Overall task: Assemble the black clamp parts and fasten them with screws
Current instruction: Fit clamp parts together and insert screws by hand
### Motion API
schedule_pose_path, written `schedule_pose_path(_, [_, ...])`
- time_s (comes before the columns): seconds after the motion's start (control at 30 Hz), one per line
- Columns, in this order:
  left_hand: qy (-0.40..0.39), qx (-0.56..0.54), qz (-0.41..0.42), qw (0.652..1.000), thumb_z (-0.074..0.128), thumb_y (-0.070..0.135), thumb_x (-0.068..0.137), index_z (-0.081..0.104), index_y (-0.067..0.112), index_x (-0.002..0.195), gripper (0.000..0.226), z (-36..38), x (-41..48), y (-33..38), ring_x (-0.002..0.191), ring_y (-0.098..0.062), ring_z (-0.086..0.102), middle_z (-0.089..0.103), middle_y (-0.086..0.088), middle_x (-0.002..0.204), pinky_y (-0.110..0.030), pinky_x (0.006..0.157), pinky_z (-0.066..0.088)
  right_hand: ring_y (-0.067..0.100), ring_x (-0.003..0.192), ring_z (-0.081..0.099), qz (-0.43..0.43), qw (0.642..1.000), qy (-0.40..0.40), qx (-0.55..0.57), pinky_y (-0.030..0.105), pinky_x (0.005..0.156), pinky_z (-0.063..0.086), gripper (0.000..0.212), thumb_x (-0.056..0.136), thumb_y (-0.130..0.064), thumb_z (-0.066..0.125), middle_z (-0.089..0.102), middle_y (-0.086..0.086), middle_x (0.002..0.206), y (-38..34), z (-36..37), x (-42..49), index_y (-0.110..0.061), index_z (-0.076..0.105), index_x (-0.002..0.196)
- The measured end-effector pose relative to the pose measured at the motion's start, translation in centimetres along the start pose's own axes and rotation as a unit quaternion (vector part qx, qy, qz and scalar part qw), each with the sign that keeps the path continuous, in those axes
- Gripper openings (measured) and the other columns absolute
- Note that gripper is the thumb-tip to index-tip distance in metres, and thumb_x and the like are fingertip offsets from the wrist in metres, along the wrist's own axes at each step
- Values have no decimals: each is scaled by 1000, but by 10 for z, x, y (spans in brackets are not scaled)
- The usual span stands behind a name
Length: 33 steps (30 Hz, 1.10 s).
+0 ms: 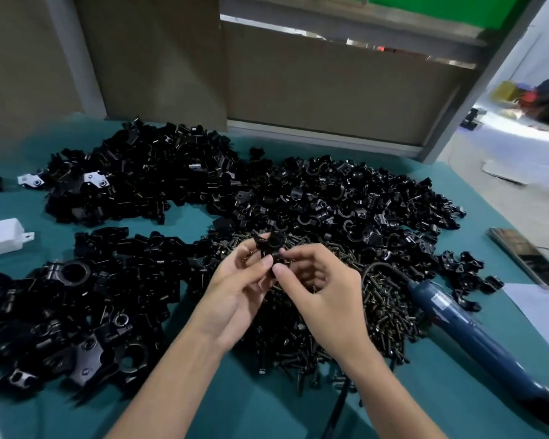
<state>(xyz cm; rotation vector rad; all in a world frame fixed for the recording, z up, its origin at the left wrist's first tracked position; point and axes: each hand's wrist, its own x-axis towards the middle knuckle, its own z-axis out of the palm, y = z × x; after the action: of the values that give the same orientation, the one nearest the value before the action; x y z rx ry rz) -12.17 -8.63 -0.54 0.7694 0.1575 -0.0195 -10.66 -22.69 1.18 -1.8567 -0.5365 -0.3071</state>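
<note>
Black clamp piece [271,247] pinched at the fingertips of both hands, long axis running away from the palms. Left hand [235,289] pinching its left side; right hand [325,286] pinching its lower end, screw there not discernible. Screw pile [346,315] directly beneath. Electric screwdriver [457,315] lying right of right hand, nearer that one.
</note>
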Motion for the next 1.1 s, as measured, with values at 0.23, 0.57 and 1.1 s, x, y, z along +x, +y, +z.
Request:
schedule_pose_path(0.23, [16,43,39,998,78,28,70,79,21,107,38,1,1,-9,112,-36,60,71,-14,117,-55,115,36,9,80,70,-6,1000,13,6,14,71,52,17,85,-18,79,71,-15,85,5,11,-11,-23,70,99])
schedule_pose_path(0.57, [22,49,108,993,69,18,80,78,21,108,29,-9,7,2,89,-23,74,71,-1,95,-23,67,58,1,80,63,81,960,78,-257,21,76,53,17,92,-17,67,66,-13,87,57,-66,110,-15,69,109])
schedule_pose_path(1.1, [5,56,99,994,70,14,79,71,13,113,34,-15,7,-4,85,-26,73,69,1,80,-26,65,58,1,62,53,159,944,86,-275,18,55,38,18,88,-15,74,58,-13,71,126,-69,174,-16,72,106])
